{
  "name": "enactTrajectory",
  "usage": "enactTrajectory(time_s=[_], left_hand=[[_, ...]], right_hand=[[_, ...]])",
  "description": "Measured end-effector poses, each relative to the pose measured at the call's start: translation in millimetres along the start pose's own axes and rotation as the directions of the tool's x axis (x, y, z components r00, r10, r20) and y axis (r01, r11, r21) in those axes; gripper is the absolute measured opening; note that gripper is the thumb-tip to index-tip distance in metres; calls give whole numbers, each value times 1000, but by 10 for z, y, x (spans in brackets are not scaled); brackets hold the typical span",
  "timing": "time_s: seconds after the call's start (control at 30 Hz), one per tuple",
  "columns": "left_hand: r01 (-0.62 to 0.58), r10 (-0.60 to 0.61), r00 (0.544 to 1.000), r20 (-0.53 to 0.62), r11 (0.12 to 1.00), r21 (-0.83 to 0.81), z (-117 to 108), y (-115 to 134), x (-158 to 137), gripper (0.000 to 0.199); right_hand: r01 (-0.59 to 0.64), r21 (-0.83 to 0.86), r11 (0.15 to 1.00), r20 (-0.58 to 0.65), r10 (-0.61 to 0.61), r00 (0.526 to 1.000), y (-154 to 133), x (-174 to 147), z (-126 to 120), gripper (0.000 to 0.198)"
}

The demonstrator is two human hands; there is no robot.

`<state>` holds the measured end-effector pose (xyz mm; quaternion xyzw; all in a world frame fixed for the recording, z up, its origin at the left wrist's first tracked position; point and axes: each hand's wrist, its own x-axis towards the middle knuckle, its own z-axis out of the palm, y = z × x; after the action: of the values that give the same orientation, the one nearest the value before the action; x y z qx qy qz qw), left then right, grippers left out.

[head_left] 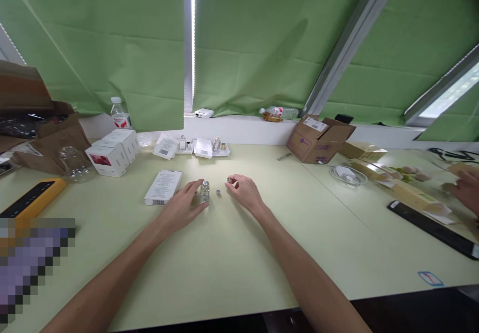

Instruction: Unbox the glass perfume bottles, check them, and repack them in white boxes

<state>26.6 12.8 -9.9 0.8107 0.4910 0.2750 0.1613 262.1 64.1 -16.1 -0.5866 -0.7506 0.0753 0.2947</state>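
Observation:
My left hand (184, 202) has its fingers and thumb around a small clear glass bottle (204, 193) that stands upright on the table. A small greyish cap-like piece (218, 192) lies on the tabletop just right of the bottle. Farther right, my right hand (244, 191) pinches a tiny shiny piece (228, 180) between thumb and fingertips; it is too small to name surely. Beside my left hand, a flat white box (163, 188) with printed text lies on the table.
Behind stand white trays (223, 152) with small bottles, white cartons (114, 153) and a cardboard box (318, 139). A yellow-and-black device (33, 200) lies left. At right are a coiled white cable (347, 175), a long black object (432, 228) and another person's hand (466, 188).

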Motion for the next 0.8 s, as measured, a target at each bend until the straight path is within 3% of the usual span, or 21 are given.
enactTrajectory(time_s=[0.2, 0.37, 0.53, 0.8], left_hand=[[3, -3, 1000, 0, 1000, -8, -11, 11, -3, 55], [5, -5, 1000, -2, 1000, -17, -12, 17, -4, 55], [6, -6, 1000, -3, 1000, -21, 5, -3, -4, 55], [4, -4, 1000, -2, 1000, -13, -4, 2, 0, 55]], right_hand=[[-43, -29, 999, 15, 44, 999, 72, 4, 26, 19], [-51, -15, 999, -37, 50, 998, 57, 6, 36, 42], [24, 19, 1000, -149, -21, 989, -30, -1, -24, 31], [87, 36, 996, 141, -91, 986, -169, -94, -5, 34]])
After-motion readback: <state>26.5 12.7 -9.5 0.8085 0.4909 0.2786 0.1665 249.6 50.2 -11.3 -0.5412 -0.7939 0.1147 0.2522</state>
